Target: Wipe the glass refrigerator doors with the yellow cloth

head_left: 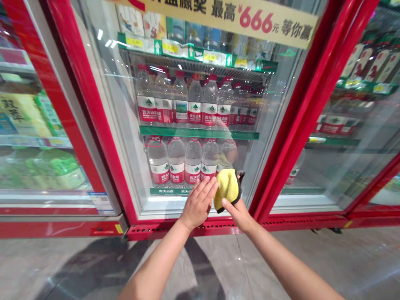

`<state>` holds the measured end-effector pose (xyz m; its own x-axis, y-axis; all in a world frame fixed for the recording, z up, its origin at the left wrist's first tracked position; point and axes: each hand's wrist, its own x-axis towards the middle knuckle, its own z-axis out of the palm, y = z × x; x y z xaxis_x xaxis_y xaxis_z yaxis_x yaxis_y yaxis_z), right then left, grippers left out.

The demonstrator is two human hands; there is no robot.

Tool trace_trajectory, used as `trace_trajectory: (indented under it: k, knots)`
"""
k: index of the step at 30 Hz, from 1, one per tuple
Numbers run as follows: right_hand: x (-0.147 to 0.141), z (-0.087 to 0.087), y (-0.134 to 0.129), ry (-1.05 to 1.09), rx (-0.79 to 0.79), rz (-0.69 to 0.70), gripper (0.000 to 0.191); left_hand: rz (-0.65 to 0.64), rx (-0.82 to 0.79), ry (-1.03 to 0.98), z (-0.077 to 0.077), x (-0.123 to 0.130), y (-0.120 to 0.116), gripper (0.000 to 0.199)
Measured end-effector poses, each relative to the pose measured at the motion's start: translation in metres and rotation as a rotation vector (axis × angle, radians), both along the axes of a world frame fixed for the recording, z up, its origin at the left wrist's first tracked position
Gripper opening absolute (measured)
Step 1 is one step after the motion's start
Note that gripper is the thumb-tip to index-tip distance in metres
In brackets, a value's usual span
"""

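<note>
In the head view, my right hand [238, 211] grips a folded yellow cleaning cloth [227, 188] with a dark edge, thumb on the near side. Just left of the cloth, my left hand [200, 201] is held flat with its fingers stretched out; I cannot tell whether it touches the glass. Both hands are in front of the lower part of a glass fridge door [125, 137] with a red frame. Behind the glass, large water bottles [159, 160] with red and white labels stand on the bottom shelf, partly hidden by my hands and the cloth.
Smaller water bottles [195, 104] fill the shelf above. A yellow banner [275, 25] crosses the upper glass. Red door frames [308, 96] separate neighbouring fridges holding more drinks. A red base strip [187, 229] meets the grey tiled floor [281, 258], where shadows fall.
</note>
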<state>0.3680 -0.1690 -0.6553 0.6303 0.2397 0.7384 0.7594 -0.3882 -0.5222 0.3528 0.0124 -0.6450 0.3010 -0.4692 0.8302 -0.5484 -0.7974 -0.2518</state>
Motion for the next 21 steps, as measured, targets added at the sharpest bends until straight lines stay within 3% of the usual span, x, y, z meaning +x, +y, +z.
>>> trace_trajectory:
  k: [3, 7, 10, 13, 15, 17, 21]
  knots:
    - [-0.001, 0.013, -0.014, 0.303, 0.383, 0.188, 0.053, -0.105, 0.038, 0.045, 0.006, 0.001, -0.018, 0.066]
    - [0.003, 0.019, -0.015, 0.451, 0.833, 0.014, 0.038, -0.111, 0.018, 0.013, 0.004, 0.001, -0.043, 0.065]
    - [0.006, 0.022, -0.01, 0.46, 1.069, -0.012, 0.039, -0.131, 0.019, -0.017, 0.004, 0.0, -0.064, 0.067]
    - [0.009, 0.024, -0.012, 0.516, 1.172, 0.065, 0.038, -0.168, 0.054, 0.026, 0.001, 0.003, -0.084, 0.069]
    - [0.012, 0.021, -0.021, 0.597, 1.156, 0.109, 0.037, -0.11, -0.016, 0.078, -0.003, 0.009, -0.093, 0.07]
    - [0.016, 0.013, -0.034, 0.675, 1.136, 0.084, 0.035, -0.035, -0.083, 0.126, -0.007, 0.017, -0.095, 0.073]
    - [0.022, -0.009, -0.054, 0.749, 1.157, 0.005, 0.032, 0.108, -0.052, 0.2, -0.012, 0.029, -0.096, 0.076]
